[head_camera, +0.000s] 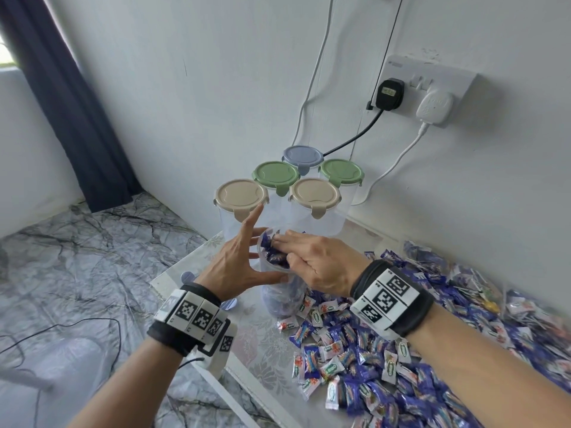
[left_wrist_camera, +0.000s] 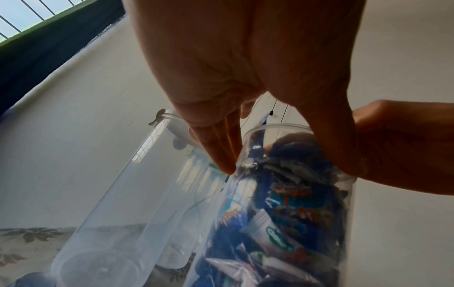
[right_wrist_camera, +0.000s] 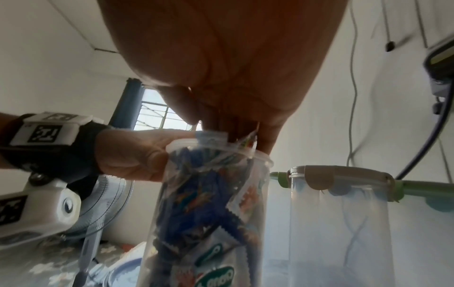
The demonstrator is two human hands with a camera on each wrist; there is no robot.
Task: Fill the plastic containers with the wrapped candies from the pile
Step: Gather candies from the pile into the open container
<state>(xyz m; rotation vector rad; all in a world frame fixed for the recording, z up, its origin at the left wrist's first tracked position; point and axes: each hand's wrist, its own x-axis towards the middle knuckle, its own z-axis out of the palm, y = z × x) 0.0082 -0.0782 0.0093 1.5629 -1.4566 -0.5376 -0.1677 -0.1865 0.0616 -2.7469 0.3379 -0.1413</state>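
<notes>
Both forearms reach in from the bottom of the head view, each wrist wrapped in a black band carrying white blocks with black square markers. Between the hands stands the open container [head_camera: 279, 291], a clear plastic tub without a lid, set on the floral-patterned table [head_camera: 256, 341] and packed nearly to its rim with blue and white wrapped candies. The left hand [head_camera: 238, 261] steadies it: the thumb lies along the near side of the wall just under the rim while the fingers stay straight and spread, their tips touching the far side in the left wrist view. The right hand [head_camera: 318, 261] lies flat over the mouth, fingers extended and pressing down on the topmost candies [head_camera: 273, 256]; whether any sweet is pinched beneath the palm is hard to say, since the wrist view is dim there. Just right of the tub and spreading toward the wall lies the candy pile [head_camera: 401, 350], a broad heap of blue, white and green-labelled wrappers. Behind the open tub, near the wall, stand five lidded containers [head_camera: 315, 196] close together, two with beige lids, two green, one blue. On the wall above them a socket plate [head_camera: 429, 78] holds a black plug and a white adapter, cables hanging down.
</notes>
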